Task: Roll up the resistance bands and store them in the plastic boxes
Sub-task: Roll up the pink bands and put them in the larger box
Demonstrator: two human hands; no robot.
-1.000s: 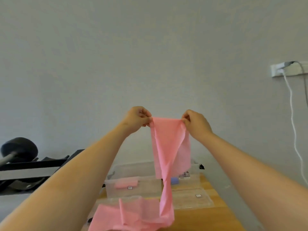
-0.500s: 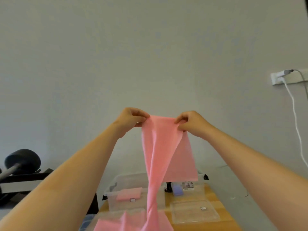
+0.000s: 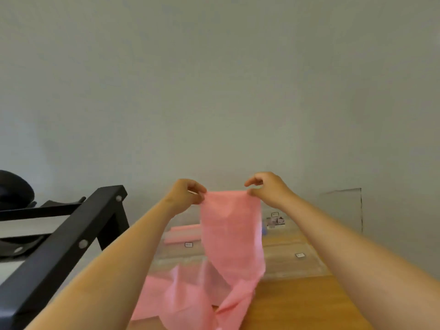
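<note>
A long pink resistance band [image 3: 232,236] hangs flat in front of me, its lower part bunched on the wooden table [image 3: 297,303]. My left hand [image 3: 184,194] pinches the band's top left corner. My right hand [image 3: 267,188] pinches the top right corner, its index finger lifted. Behind the band stand clear plastic boxes: the left box [image 3: 181,251] holds a rolled pink band [image 3: 182,234], and a right box [image 3: 292,256] sits beside it.
A black metal frame [image 3: 71,244] of gym equipment stands close on the left, with a dark round pad [image 3: 14,189] behind it. Small items [image 3: 275,221] sit at the back of the table. A plain wall rises behind.
Both hands have come down toward the table with the band's top edge, and the band now hangs flatter and untwisted. The view has tilted down and left.
</note>
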